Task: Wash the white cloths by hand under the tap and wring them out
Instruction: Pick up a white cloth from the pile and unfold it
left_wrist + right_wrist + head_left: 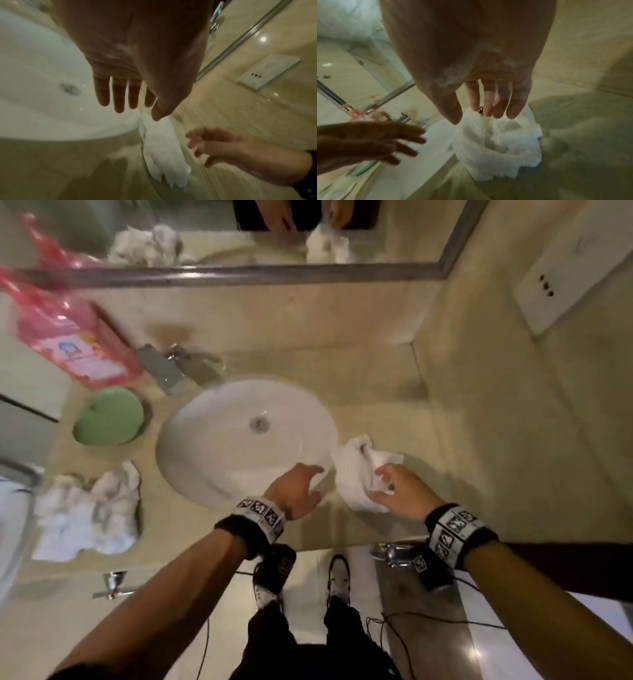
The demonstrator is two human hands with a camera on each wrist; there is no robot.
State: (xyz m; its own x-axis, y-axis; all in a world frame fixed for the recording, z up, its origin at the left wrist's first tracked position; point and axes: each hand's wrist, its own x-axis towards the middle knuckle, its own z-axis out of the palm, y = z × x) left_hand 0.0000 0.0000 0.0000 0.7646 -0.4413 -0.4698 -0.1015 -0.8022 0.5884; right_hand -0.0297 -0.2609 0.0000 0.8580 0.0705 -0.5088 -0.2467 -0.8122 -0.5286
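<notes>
A crumpled white cloth (354,474) lies on the beige counter at the right rim of the white basin (222,446). My right hand (385,484) hovers right over it with the fingers loosely spread and holding nothing. In the right wrist view its soapy fingers (488,108) hang just above the cloth (498,148). My left hand (308,484) is open over the basin's near rim, just left of the cloth. The left wrist view shows its straight fingers (118,97), the cloth (163,152) and the right hand (214,146). More white cloths (89,508) are piled left of the basin. The tap (164,368) stands at the back left.
A pink detergent bottle (68,337) and a green round dish (109,416) stand left of the tap. A mirror (274,231) runs along the back wall, and a wall socket (561,289) is on the right. A metal handle (111,583) sticks out below the counter edge.
</notes>
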